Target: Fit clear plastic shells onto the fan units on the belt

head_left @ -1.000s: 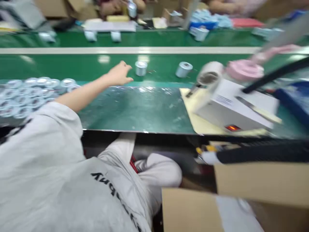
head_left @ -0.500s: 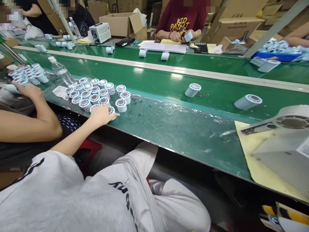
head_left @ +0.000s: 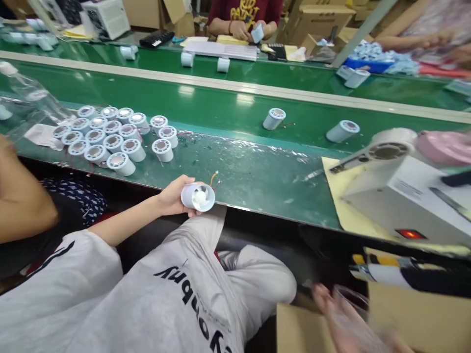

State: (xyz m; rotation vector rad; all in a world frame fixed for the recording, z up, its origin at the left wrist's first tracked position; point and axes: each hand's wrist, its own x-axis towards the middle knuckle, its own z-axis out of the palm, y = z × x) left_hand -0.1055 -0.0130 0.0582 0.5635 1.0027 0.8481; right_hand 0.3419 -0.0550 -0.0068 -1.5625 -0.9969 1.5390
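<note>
My left hand [head_left: 174,197] is closed round a small light-blue fan [head_left: 198,197], just off the bench's front edge. The fan's open end faces me, showing white blades, and thin wires with a connector stick out behind it. At the lower right, my right hand [head_left: 333,316] is blurred by motion beside a cardboard box [head_left: 300,326]. A clear plastic piece [head_left: 351,299] with a round rim appears to be in its fingers; its exact kind cannot be made out. Several similar light-blue fans [head_left: 95,152] stand upright in rows on the green bench, left of my left hand.
Two more fans [head_left: 274,119] rest on the green belt [head_left: 221,105]. A grey machine [head_left: 397,196] with a lit red switch sits at the right on yellow paper. A clear bottle [head_left: 35,93] leans at the left. Co-workers sit opposite and to my left.
My left hand has drawn a fan out of the group and brought it right, turning its open end toward me. My right hand has come into view. The view has swung to the right.
</note>
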